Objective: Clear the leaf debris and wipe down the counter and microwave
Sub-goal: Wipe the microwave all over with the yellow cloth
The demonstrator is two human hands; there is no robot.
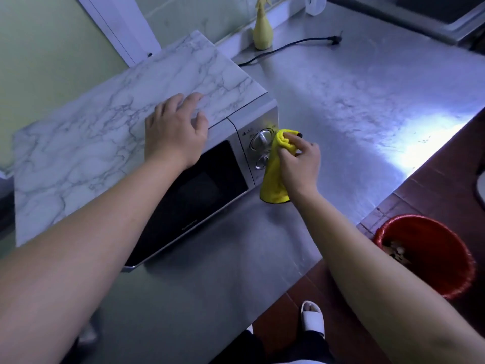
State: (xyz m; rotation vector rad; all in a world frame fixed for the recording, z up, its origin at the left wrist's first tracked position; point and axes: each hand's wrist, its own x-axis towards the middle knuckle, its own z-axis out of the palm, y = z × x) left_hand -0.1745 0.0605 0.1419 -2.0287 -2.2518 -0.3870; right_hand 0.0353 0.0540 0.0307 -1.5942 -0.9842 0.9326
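Along the left end of a steel counter (354,106), a silver microwave (199,195) stands near the wall, its top covered by a marble-patterned sheet (105,132). Below the counter's front edge, a red bucket (430,258) on the floor holds pale scraps.

The left hand (174,132) lies flat on the microwave's top near its front right corner, fingers straight and slightly spread. The right hand (299,161) pinches a yellow cloth (273,182), thumb and curled fingers clamped on its bunched upper fold. That fold touches the upper dial (259,139), and the cloth's tail hangs to the counter.

The step looks like wiping the control panel. Firm left-hand pressure should stop the oven sliding, and light strokes around each dial should avoid turning it.

Bare counter right of the microwave gives the arm room. A loose black power cord (294,46) lies well apart, toward the back edge.
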